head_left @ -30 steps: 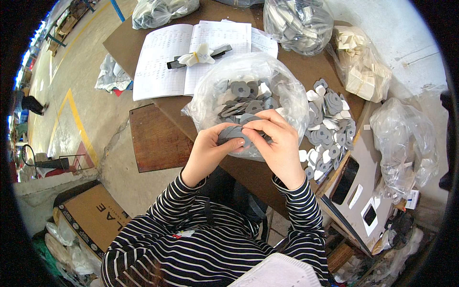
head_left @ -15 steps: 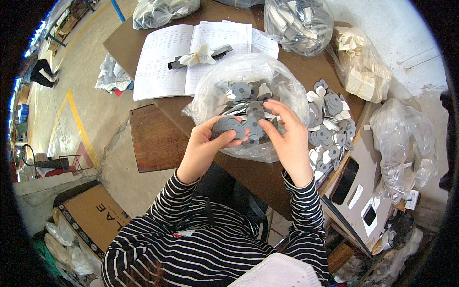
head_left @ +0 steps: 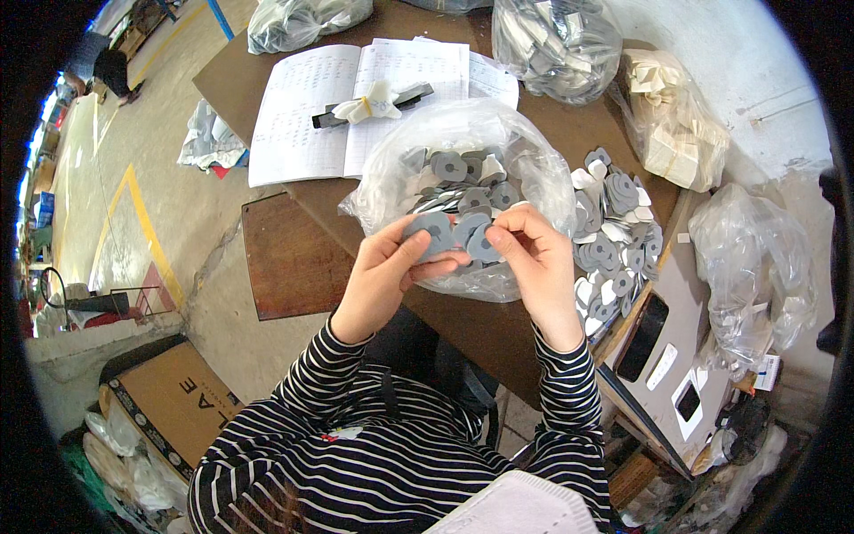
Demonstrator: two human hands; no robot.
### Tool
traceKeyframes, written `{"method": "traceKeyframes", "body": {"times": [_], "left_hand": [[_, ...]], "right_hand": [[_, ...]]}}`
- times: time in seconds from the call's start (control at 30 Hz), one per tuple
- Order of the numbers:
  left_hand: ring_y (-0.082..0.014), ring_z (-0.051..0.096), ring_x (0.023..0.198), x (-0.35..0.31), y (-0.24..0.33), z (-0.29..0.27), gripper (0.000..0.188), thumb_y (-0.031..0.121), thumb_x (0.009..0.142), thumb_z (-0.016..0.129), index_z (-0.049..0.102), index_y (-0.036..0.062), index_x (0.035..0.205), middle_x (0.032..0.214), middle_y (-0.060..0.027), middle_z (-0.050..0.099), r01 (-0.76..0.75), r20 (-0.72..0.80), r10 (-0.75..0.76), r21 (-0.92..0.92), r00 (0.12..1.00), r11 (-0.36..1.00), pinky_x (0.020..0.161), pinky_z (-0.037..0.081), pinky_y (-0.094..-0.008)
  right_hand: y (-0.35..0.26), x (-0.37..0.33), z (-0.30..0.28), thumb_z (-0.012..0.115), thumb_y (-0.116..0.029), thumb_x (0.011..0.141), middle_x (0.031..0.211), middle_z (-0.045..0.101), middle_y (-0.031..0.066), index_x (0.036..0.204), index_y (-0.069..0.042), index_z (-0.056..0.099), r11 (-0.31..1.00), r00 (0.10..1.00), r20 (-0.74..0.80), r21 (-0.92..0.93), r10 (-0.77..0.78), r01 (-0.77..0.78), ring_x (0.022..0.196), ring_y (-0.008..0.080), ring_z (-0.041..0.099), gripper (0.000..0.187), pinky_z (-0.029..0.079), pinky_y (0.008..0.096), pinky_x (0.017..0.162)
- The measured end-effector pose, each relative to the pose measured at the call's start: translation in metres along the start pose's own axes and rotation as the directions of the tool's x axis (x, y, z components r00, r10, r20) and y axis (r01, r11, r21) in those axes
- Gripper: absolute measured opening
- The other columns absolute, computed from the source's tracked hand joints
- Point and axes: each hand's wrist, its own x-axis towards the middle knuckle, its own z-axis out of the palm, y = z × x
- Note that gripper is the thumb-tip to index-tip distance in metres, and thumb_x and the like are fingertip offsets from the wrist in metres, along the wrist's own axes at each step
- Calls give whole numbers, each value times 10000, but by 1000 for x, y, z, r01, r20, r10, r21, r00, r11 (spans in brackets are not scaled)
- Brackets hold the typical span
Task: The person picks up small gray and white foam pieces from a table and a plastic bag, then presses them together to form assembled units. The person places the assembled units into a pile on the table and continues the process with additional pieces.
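Observation:
My left hand (head_left: 378, 271) holds grey flat cut-out pieces (head_left: 431, 233) with rounded lobes and a small dark hole, thumb on top. Thumb and fingers of my right hand (head_left: 541, 267) pinch more grey cut-out pieces (head_left: 481, 244), fanned slightly, close beside those in the left. Both hands are over the near side of an open clear plastic bag (head_left: 547, 165). Inside it lie many loose grey and white pieces (head_left: 449, 166), partly hidden by my fingers. A spread pile of similar grey and white pieces (head_left: 614, 236) lies to the right of the bag.
An open notebook (head_left: 302, 111) with a banded bundle of strips (head_left: 372, 104) lies behind the bag. Filled plastic bags (head_left: 556, 44) stand at the back and right. A phone (head_left: 642, 338) rests on a grey board at right. A person (head_left: 111, 71) is far left.
My right hand has come out of the bag's contents and now pinches grey pieces against those in my left hand. The left-hand pieces have tilted. The distant person has shifted.

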Motion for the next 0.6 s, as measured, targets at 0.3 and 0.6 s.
{"method": "traceKeyframes", "body": {"times": [0.3,0.6], "left_hand": [[-219,748,871,1,-7,2,202,59,976,644,668,-79,1122,973,-146,741,-17,-96,50,312,994,950,745,620,-261],[-188,744,834,0,-8,-3,211,57,957,678,678,-73,1123,955,-119,743,-48,-60,102,580,993,813,754,618,-254]], "right_hand": [[-8,-2,4,764,-85,861,959,660,56,1008,-29,735,976,996,48,-199,-80,88,806,146,612,160,478,261,699],[-12,-6,10,759,-49,856,975,676,51,975,-18,740,980,994,57,-169,-93,101,829,132,603,124,464,261,700]]}}
